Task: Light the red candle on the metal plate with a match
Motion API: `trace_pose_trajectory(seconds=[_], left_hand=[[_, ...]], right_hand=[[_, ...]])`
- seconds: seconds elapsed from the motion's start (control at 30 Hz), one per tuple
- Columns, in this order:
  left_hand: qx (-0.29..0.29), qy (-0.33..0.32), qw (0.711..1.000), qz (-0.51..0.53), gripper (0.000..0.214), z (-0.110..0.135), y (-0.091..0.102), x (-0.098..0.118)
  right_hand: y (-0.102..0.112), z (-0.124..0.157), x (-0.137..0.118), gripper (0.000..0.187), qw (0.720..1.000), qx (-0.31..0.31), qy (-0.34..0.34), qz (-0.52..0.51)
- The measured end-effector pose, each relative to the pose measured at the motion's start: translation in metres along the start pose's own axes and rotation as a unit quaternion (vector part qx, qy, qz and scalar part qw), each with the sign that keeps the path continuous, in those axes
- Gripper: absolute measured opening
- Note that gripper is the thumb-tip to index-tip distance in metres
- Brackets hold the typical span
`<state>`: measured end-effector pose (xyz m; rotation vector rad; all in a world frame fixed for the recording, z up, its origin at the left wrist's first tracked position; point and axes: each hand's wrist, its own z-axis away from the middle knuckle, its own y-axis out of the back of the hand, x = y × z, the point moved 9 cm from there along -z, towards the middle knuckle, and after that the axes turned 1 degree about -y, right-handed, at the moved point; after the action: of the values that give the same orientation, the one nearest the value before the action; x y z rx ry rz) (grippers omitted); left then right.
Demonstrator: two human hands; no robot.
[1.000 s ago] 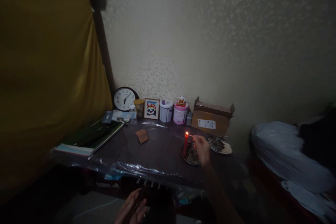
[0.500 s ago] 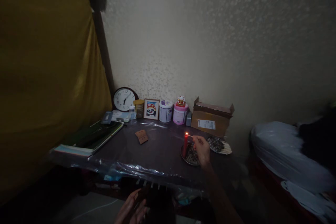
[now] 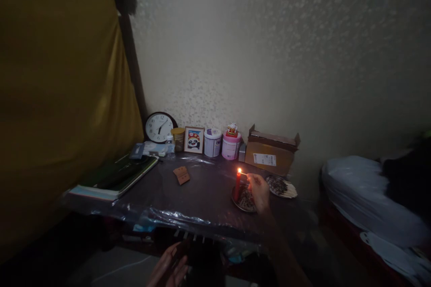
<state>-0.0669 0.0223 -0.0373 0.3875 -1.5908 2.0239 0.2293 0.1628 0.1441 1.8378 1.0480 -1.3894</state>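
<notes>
From my remote station I read the following on the head camera. Right hand [image 3: 260, 192]: closed in a pinch, fingertips [image 3: 255, 180] clenched on a wooden matchstick [image 3: 244, 173], whose far end sits just beside the flame of a red candle [image 3: 237, 187]. The candle stands upright and lit on a round metal plate [image 3: 235, 200], among small dark pieces (too dim for me to identify). The hand hovers over that plate without touching the candle. Just to the right lies a 2nd plate [image 3: 275, 193] bearing a pile of matchsticks. Left hand [image 3: 168, 265]: low at the bottom edge of the view, below the table edge, fingers partly curled; I cannot tell whether it grasps anything.

Both plates rest on a table [image 3: 205, 193] covered by clear plastic sheeting [image 3: 168, 216]. Along the wall, from left to right, stand a round wall clock [image 3: 159, 127], a water bottle [image 3: 170, 147], a framed panda picture [image 3: 194, 140], a white tin [image 3: 213, 142], a pink tin [image 3: 231, 145] and a cardboard box [image 3: 271, 152]. A stack of books [image 3: 114, 178] and a small brown card [image 3: 182, 175] lie nearer.
</notes>
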Motion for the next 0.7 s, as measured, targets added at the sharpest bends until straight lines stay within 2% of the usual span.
trace_pose_trajectory(seconds=[0.3,0.47,0.6,0.7], left_hand=[[0.003,0.018,1.0,0.013,0.029,-0.006,0.005,-0.003],[0.01,0.017,1.0,0.015,0.026,-0.004,0.006,-0.002],[0.0,0.015,1.0,0.017,0.024,-0.006,0.008,-0.002],[-0.007,0.015,1.0,0.006,0.025,-0.006,0.008,-0.003]], right_hand=[[0.001,0.002,-0.008,0.02,1.0,-0.007,-0.005,-0.013],[0.001,0.006,-0.027,0.025,0.999,-0.037,0.001,-0.038],[-0.011,0.021,-0.044,0.03,0.988,-0.123,0.014,-0.089],[-0.028,0.041,-0.04,0.031,0.977,-0.195,0.014,-0.089]])
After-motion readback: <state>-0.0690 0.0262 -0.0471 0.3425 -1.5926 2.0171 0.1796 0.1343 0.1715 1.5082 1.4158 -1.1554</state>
